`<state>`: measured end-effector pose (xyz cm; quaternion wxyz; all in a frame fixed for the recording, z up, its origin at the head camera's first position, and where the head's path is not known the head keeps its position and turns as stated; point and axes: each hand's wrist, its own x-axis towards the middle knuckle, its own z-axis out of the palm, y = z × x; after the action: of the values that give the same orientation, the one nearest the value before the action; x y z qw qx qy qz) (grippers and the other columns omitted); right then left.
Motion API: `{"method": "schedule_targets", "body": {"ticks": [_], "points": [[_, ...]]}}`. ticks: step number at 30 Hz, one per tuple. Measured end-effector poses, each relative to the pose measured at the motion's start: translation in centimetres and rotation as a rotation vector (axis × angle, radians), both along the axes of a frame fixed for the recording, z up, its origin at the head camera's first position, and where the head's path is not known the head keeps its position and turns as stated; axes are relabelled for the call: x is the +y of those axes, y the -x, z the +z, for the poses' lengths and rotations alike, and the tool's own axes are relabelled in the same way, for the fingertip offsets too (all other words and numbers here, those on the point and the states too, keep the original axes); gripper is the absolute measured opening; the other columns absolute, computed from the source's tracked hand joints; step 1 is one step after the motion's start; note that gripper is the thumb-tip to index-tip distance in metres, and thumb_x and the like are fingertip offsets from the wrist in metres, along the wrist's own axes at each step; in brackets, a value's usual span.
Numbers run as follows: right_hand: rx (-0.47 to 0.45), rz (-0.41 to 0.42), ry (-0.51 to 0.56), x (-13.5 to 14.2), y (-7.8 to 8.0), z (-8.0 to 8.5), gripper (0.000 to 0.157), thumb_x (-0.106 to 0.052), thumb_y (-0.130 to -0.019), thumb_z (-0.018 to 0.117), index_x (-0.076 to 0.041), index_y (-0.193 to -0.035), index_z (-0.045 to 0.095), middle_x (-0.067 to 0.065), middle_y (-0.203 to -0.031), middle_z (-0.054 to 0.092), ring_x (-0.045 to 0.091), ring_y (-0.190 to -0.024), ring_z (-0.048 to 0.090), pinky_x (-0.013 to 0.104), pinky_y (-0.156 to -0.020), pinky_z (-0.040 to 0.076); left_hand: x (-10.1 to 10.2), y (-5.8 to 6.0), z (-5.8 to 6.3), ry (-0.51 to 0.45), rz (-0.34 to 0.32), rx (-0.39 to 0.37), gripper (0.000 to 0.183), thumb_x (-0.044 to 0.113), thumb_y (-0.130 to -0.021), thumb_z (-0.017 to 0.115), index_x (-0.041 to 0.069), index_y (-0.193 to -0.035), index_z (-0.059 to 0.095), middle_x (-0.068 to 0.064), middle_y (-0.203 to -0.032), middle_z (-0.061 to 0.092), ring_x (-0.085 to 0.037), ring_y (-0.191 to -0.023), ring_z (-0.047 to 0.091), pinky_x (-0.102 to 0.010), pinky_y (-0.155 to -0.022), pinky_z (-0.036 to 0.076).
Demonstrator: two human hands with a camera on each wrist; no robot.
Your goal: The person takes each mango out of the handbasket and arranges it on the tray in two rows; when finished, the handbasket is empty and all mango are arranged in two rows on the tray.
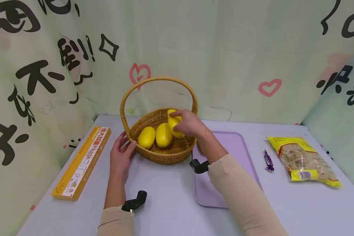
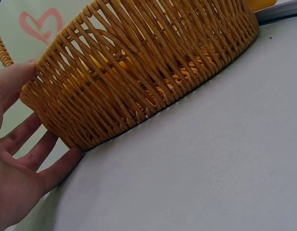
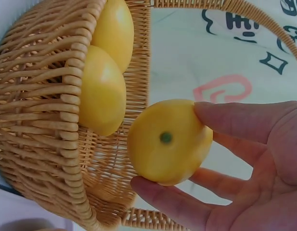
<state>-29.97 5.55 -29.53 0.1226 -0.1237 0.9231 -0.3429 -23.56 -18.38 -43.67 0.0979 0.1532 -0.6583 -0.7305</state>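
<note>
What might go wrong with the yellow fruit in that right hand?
The held fruit looks smooth, so it might slip from the right hand. If it drops, it could bump the two other fruits in the basket. The right hand is also close to the handle; a knock might tilt the basket, though the left hand holds its side.

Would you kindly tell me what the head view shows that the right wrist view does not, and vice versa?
Of these two, only the head view shows the orange pasta box, the left hand gripping the wicker basket, the purple-wrapped candy and the yellow-ended bag. Only the right wrist view shows the green spot on the end of the held yellow fruit. Both show the basket, two yellow fruits lying inside, and the right hand gripping the third.
</note>
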Motion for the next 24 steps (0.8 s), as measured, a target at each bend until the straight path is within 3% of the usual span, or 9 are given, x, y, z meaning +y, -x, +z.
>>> {"method": "schedule_targets", "body": {"ticks": [4,5,8,12,13,16,18,20,24], "points": [[0.025,0.021,0.008,0.5,-0.7,0.3,0.061,-0.003,-0.092,0.065,-0.015,-0.150,0.055,0.012,-0.165,0.038,0.030,-0.140,0.041,0.042,-0.110,0.043,0.0,0.1,0.0,0.003,0.000,-0.004,0.063,0.022,-0.101,0.068,0.035,-0.157,0.042,0.000,-0.160,0.044,-0.018,-0.144,0.048,-0.034,-0.113,0.048],[0.026,0.024,0.011,0.6,-0.9,0.3,0.061,-0.003,-0.092,0.065,-0.015,-0.151,0.055,0.012,-0.165,0.038,0.030,-0.141,0.041,0.042,-0.109,0.044,0.0,0.1,0.1,0.002,-0.001,-0.004,0.063,0.021,-0.101,0.068,0.035,-0.157,0.042,0.000,-0.160,0.044,-0.019,-0.144,0.049,-0.033,-0.113,0.049],[0.029,0.034,0.011,1.1,-1.5,0.6,0.061,-0.002,-0.092,0.064,-0.015,-0.151,0.054,0.012,-0.166,0.037,0.028,-0.127,0.050,0.036,-0.090,0.051,0.1,0.0,0.1,0.003,-0.001,-0.008,0.063,0.022,-0.102,0.068,0.036,-0.157,0.042,-0.001,-0.160,0.044,-0.019,-0.144,0.049,-0.033,-0.113,0.049],[0.029,0.041,0.018,1.7,-2.2,0.9,0.061,-0.002,-0.092,0.064,-0.014,-0.151,0.055,0.012,-0.165,0.037,0.028,-0.100,0.052,0.027,-0.062,0.045,0.1,-0.1,0.2,0.004,-0.001,-0.013,0.062,0.023,-0.102,0.067,0.036,-0.157,0.042,-0.001,-0.160,0.044,-0.019,-0.143,0.049,-0.033,-0.112,0.049],[0.030,0.042,0.020,1.8,-2.4,1.0,0.060,-0.002,-0.092,0.064,-0.014,-0.150,0.055,0.011,-0.165,0.038,0.028,-0.107,0.051,0.027,-0.064,0.046,0.1,-0.1,0.2,0.004,-0.002,-0.014,0.062,0.023,-0.102,0.067,0.036,-0.157,0.042,-0.001,-0.160,0.044,-0.019,-0.144,0.049,-0.033,-0.112,0.049],[0.031,0.055,0.034,2.4,-3.0,1.2,0.060,-0.002,-0.093,0.065,-0.013,-0.150,0.054,0.011,-0.164,0.039,0.030,-0.115,0.051,0.031,-0.075,0.050,0.1,-0.2,0.2,0.008,-0.004,-0.018,0.063,0.024,-0.102,0.068,0.037,-0.157,0.042,0.000,-0.159,0.044,-0.019,-0.144,0.049,-0.031,-0.111,0.050],[0.036,0.066,0.044,2.8,-3.3,1.3,0.059,-0.003,-0.093,0.065,-0.013,-0.151,0.054,0.011,-0.164,0.040,0.029,-0.132,0.048,0.037,-0.095,0.052,0.1,-0.2,0.2,0.011,-0.007,-0.022,0.063,0.024,-0.102,0.068,0.037,-0.157,0.042,0.000,-0.160,0.044,-0.019,-0.144,0.049,-0.031,-0.111,0.050],[0.044,0.077,0.058,3.3,-3.7,1.4,0.059,-0.003,-0.094,0.066,-0.012,-0.150,0.054,0.011,-0.163,0.042,0.029,-0.148,0.037,0.044,-0.115,0.043,0.1,-0.2,0.2,0.013,-0.008,-0.025,0.063,0.024,-0.102,0.068,0.038,-0.157,0.041,0.000,-0.160,0.044,-0.019,-0.144,0.048,-0.031,-0.111,0.050],[0.061,0.088,0.088,4.2,-4.3,1.4,0.058,-0.005,-0.094,0.067,-0.011,-0.150,0.055,0.012,-0.163,0.042,0.033,-0.154,0.032,0.051,-0.126,0.032,0.2,-0.2,0.4,0.013,-0.010,-0.022,0.064,0.024,-0.102,0.068,0.037,-0.158,0.041,0.000,-0.160,0.043,-0.019,-0.144,0.048,-0.033,-0.112,0.049]]}}
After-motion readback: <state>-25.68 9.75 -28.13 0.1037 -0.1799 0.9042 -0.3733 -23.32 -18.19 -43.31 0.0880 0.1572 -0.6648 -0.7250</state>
